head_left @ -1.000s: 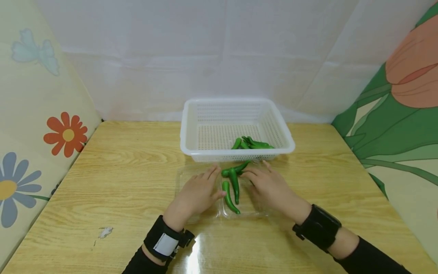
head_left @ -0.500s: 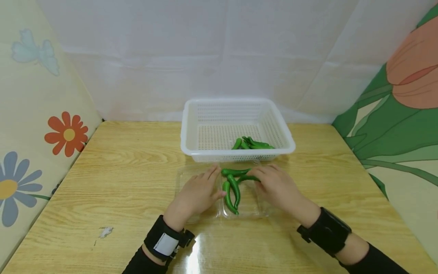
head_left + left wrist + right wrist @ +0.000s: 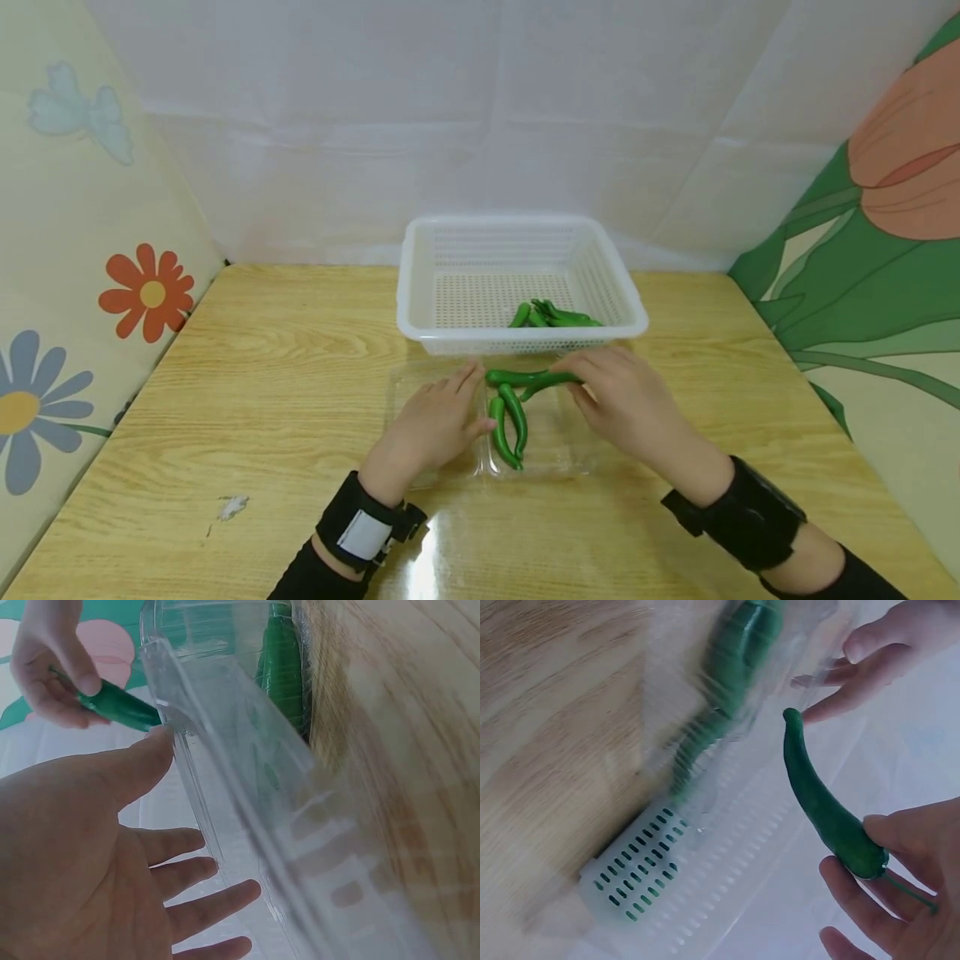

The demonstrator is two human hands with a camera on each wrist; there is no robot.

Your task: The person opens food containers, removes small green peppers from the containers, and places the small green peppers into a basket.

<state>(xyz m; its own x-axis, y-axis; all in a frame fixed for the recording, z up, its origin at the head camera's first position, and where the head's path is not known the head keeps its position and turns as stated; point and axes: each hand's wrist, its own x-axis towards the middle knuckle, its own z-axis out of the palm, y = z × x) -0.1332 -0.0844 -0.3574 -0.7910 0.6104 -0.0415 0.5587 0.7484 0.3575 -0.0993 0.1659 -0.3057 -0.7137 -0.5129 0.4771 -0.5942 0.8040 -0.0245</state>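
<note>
A clear plastic box [image 3: 543,450] with two halves lies open on the table. In its right half are three green chili peppers: one lies crosswise at the far side [image 3: 512,377], and two sit side by side, a middle pepper [image 3: 515,417] and a left pepper [image 3: 501,437]. My right hand [image 3: 626,408] pinches a fourth-looking green chili pepper [image 3: 821,802] by its stem end, its thin tip pointing left over the box. My left hand [image 3: 435,421] rests at the box's middle fold with fingers spread and fairly straight, thumb at the edge [image 3: 161,742].
Behind the box stands a white perforated basket [image 3: 408,321], with several green chili peppers [image 3: 558,315] in its front right part. The wooden table [image 3: 285,375] ends at a white cloth backdrop [image 3: 322,183]. Flowered panels flank both sides.
My right hand has moved right, now pinching a chili pepper raised over the box. The middle pepper has come to lie against the left one. My left hand has stayed put.
</note>
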